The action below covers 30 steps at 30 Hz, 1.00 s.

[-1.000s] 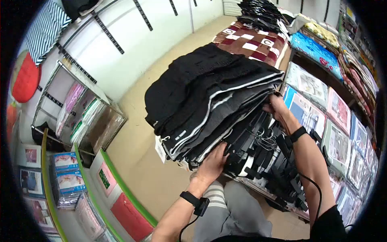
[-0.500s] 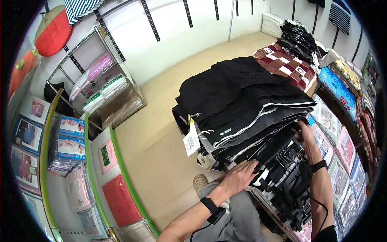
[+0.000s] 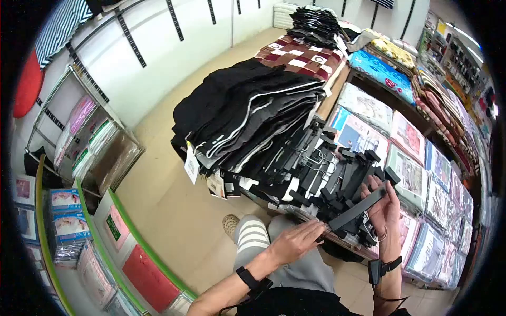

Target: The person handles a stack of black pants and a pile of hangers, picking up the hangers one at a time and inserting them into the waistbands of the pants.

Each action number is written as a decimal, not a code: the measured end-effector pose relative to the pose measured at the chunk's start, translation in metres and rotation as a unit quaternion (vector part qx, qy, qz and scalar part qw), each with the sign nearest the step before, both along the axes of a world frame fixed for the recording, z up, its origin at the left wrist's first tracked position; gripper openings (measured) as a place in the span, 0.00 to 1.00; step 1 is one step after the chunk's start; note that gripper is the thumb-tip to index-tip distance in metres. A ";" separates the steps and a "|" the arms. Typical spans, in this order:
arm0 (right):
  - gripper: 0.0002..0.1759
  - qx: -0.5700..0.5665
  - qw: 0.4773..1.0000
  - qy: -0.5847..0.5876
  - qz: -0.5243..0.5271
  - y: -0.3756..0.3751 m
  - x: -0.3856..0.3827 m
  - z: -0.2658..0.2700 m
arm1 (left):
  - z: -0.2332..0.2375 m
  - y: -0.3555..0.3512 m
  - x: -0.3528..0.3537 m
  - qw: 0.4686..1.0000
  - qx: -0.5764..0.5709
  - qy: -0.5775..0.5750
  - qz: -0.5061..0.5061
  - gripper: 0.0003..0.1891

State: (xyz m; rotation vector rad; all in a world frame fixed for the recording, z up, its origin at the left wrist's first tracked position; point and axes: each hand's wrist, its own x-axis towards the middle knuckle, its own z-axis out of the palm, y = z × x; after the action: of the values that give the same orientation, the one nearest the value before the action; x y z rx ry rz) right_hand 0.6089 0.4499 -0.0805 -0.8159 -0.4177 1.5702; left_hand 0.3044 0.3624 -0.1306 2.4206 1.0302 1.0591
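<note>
A black hanger (image 3: 357, 209) with a wide flat bar is raised at the near end of a heap of black hangers (image 3: 329, 176). My right hand (image 3: 386, 206) has its fingers round the hanger's upper right end, and a white metal hook hangs by the palm. At the bar's lower left end is my left hand (image 3: 298, 241), fingers together; its fingertips meet dark hanger parts, and what they grip is hard to make out. Left of the heap lies a tall stack of folded black trousers (image 3: 226, 110) with a white tag (image 3: 191, 164) hanging from it.
Packaged bedding (image 3: 408, 171) lies in rows to the right. A brown checked blanket (image 3: 303, 57) and more black hangers (image 3: 316, 26) are behind the trousers. Green-edged shelves (image 3: 153, 260) stand at the left, and a metal rack (image 3: 87, 137) is by the wall.
The view has shifted right. My right hand has left the edge of the trouser stack and come nearer, now holding a hanger. My left hand has moved off the stack to the hanger's near end.
</note>
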 end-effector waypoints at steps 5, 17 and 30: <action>0.46 0.028 0.990 0.138 0.022 -0.070 0.029 0.008 | -0.004 -0.018 0.047 0.998 -0.010 -0.039 -0.049 0.28; 0.77 0.069 0.967 0.225 -0.102 -0.152 0.057 -0.021 | -0.002 -0.025 0.137 0.987 -0.076 -0.012 -0.138 0.28; 0.18 -0.181 0.943 -0.056 -0.275 -0.142 0.113 -0.090 | 0.001 -0.005 0.144 0.974 -0.110 0.055 -0.189 0.29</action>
State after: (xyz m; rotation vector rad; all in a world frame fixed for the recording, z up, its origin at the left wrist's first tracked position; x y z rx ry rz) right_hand 0.7216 0.3074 -0.1707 -1.1909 0.0353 1.0875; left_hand 0.4488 0.3570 -0.1297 2.3809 0.6394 0.6533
